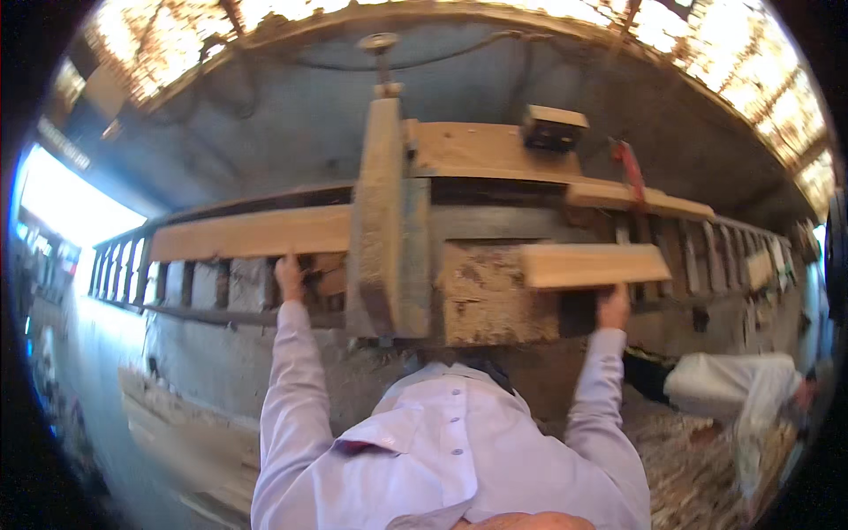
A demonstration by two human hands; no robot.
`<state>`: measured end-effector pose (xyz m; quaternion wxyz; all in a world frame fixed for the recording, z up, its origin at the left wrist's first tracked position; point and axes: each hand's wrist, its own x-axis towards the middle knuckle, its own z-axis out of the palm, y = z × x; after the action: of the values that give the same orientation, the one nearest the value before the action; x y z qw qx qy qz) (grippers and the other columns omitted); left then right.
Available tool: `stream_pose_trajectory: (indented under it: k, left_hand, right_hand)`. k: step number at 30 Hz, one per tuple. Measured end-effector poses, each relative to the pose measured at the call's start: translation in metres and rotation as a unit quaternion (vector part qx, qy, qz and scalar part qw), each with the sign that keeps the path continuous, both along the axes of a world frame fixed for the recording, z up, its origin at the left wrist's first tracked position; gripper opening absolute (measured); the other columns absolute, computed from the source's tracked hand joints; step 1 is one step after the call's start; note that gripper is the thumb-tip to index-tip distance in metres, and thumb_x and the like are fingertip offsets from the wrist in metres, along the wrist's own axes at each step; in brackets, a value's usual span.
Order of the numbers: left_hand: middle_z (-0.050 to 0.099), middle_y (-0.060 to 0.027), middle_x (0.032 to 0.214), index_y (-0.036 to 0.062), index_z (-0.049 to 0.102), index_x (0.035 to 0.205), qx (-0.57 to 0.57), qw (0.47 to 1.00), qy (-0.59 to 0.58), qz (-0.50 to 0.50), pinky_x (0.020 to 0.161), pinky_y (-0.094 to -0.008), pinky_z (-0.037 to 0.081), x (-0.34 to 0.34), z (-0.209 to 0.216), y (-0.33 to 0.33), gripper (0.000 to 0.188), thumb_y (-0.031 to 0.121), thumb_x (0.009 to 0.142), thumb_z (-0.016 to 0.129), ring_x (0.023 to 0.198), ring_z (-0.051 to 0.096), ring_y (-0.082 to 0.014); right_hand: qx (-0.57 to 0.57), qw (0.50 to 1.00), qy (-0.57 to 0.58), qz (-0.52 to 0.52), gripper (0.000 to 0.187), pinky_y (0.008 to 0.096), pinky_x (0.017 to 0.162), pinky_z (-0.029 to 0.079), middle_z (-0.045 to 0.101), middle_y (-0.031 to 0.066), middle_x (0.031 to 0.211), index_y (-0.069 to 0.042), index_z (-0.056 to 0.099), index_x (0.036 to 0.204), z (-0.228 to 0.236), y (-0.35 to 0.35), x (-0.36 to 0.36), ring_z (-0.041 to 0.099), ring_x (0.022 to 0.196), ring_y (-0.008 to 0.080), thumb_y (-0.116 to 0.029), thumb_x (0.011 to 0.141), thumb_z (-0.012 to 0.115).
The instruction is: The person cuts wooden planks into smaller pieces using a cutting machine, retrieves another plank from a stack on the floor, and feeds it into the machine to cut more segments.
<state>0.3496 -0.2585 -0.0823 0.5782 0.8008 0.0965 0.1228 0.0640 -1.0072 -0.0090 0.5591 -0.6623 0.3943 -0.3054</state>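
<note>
A long pale wooden plank (252, 232) is held against the top of a dusty woodworking machine (389, 221), passing behind its upright housing and emerging on the right as a cut end (594, 265). The left hand (289, 276) is closed on the plank's lower edge; the right hand (612, 307) is closed under the cut end. The plank is judged stiff, fairly heavy, and rough and splintery, so its lower edge near each end is best gripped. Open room lies to the left; on the right a stooping person (733, 389) crowds the sawdust-strewn floor (680, 459).
</note>
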Motion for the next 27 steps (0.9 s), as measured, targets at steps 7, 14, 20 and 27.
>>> stream_pose_trajectory:
  k: [7, 14, 20, 27]
  left_hand:
    - [0.06, -0.0105, 0.101, -0.004, 0.056, 0.108, -0.073, 0.993, 0.067, 0.066, 0.071, -0.0416, 0.061, 0.017, 0.036, -0.034, 0.035, 0.03, 0.1, 0.06, 0.091, 0.063, -0.0262]
    - [0.067, -0.013, 0.105, -0.0037, 0.062, 0.11, -0.116, 0.991, 0.048, -0.044, 0.072, -0.0417, 0.058, -0.021, 0.028, -0.093, 0.026, 0.02, 0.098, 0.062, 0.094, 0.07, -0.0263]
    - [0.07, -0.0163, 0.107, -0.0034, 0.065, 0.118, 0.082, 0.935, 0.039, -0.342, 0.076, -0.033, 0.055, -0.051, 0.105, -0.123, 0.04, 0.029, 0.095, 0.067, 0.089, 0.07, -0.028]
    - [0.064, -0.0178, 0.119, -0.0066, 0.054, 0.13, -0.498, 0.854, 0.144, -0.031, 0.092, -0.0389, 0.054, 0.001, 0.021, -0.002, 0.048, 0.032, 0.101, 0.059, 0.105, 0.065, -0.0282]
  right_hand:
    - [0.015, 0.971, -0.101, -0.215, 0.039, 0.0378, 0.091, 0.052, 0.068, 0.0137, 0.113, 0.0, 0.061, 0.124, -0.022, -0.094, -0.095, 0.066, 0.105, 0.028, -0.031, 0.101, 0.057]
    - [-0.241, 0.964, 0.112, -0.01, 0.037, 0.0371, 0.089, 0.051, 0.067, 0.0172, 0.116, 0.003, 0.066, 0.116, -0.014, 0.017, -0.033, 0.065, 0.102, 0.0278, -0.029, 0.097, 0.065]
    - [-0.367, 0.909, 0.2, 0.001, 0.054, 0.049, 0.12, 0.023, 0.048, 0.0222, 0.146, -0.001, 0.063, 0.124, -0.039, 0.035, 0.004, 0.037, 0.142, 0.0373, -0.045, 0.094, 0.065]
    - [-0.361, 0.903, 0.197, 0.127, 0.069, 0.0462, 0.124, 0.011, 0.04, 0.0137, 0.155, -0.011, 0.062, 0.131, -0.011, 0.066, 0.066, 0.028, 0.148, 0.0303, -0.065, 0.088, 0.059]
